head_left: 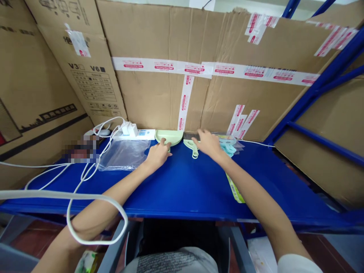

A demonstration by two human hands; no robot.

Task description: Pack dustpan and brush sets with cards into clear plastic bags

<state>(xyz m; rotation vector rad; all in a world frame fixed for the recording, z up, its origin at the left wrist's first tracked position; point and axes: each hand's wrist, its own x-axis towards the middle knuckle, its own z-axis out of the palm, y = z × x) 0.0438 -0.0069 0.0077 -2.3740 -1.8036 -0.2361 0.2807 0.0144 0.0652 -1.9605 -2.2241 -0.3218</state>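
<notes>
At the back of the blue table [182, 189], against the cardboard, lies a pale green dustpan-like piece [170, 135]. My left hand [158, 154] touches its front part, fingers partly spread. A pale green handled item [193, 147] sits to the right of it. My right hand [209, 143] is over the back edge beside that item, near a dark strip; what its fingertips touch is hard to make out. Light blue looped pieces [228, 148] and clear plastic packaging lie just right of my right hand. A green and yellow packet [235, 188] is partly under my right forearm.
A clear plastic bag [125, 154] lies left of my left hand. Behind it is a white power strip [146, 134] with a plugged-in adapter [129, 129]. White cables loop over the left side and front edge. Cardboard walls [153, 98] and blue frame bars [327, 140] enclose the table.
</notes>
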